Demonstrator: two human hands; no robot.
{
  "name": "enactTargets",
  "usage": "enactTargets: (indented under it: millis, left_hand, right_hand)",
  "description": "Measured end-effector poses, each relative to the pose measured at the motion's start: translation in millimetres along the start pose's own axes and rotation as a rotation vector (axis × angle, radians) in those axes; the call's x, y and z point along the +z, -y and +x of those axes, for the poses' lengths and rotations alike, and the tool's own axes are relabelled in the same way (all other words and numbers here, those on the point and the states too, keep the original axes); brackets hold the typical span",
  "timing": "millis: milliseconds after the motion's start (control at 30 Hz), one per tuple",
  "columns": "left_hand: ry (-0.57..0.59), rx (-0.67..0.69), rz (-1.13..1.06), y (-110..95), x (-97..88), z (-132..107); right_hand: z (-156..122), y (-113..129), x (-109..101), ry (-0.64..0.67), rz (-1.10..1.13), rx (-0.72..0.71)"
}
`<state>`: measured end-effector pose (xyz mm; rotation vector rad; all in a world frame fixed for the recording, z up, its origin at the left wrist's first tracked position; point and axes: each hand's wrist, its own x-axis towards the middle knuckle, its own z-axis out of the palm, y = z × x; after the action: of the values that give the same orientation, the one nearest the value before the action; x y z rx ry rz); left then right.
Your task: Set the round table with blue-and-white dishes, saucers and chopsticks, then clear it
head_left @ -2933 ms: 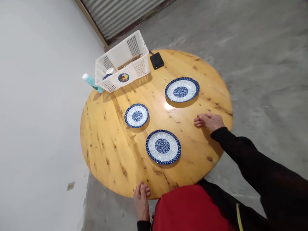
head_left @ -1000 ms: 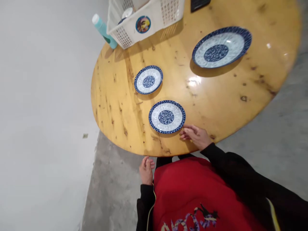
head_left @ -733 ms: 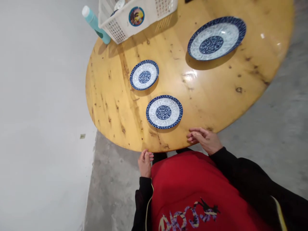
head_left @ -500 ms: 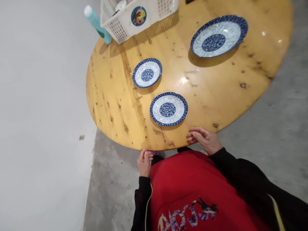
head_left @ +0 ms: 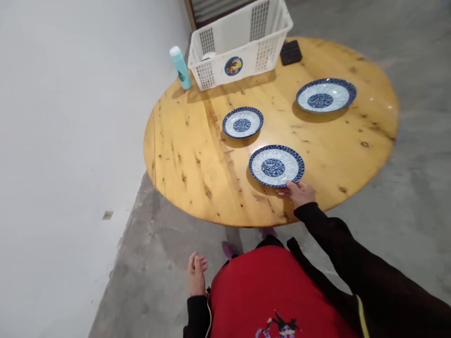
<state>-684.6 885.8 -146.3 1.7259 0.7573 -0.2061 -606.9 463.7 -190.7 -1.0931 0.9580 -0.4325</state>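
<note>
Dark blue and patterned at the rim, whitish in the band, mottled blue and white at the centre, on the near plate (head_left: 273, 167), the small plate (head_left: 243, 122) and the far plate (head_left: 323, 97). Yellow-brown, with dark knots and streaks, on the bench (head_left: 176, 155). White on the basket (head_left: 259, 61), blue-ringed with yellow on the round sticker (head_left: 233, 66). Turquoise on the bottle (head_left: 181, 70), white on the cap (head_left: 174, 51). Red on the shirt (head_left: 268, 281), black on the sleeves (head_left: 338, 239).

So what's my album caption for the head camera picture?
Right hand gripping the nearest plate by its rim, a smaller plate and another plate beyond, on a wooden table.
</note>
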Motion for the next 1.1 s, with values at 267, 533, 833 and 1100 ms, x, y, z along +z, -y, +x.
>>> enactTargets:
  millis: [267,533,833,1100]
  left_hand:
    - [0.009,-0.040,0.015,17.8,-71.1,27.2]
    - [0.112,0.036,0.091,-11.5,-53.0,47.0]
    - [0.250,0.275,0.224,-102.0,15.5,90.5]
    - [0.473,0.379,0.343,-187.4,87.2,145.4]
  right_hand:
    - [-6.4,-4.6,9.7,-0.112,-0.007,-0.104]
    - [-23.4,-11.3,25.4,-0.332,-0.035,-0.246]
    - [-22.9,-10.1,31.2,-0.456,-0.047,-0.238]
    - [-15.8,-5.4,41.7,-0.575,0.037,-0.198]
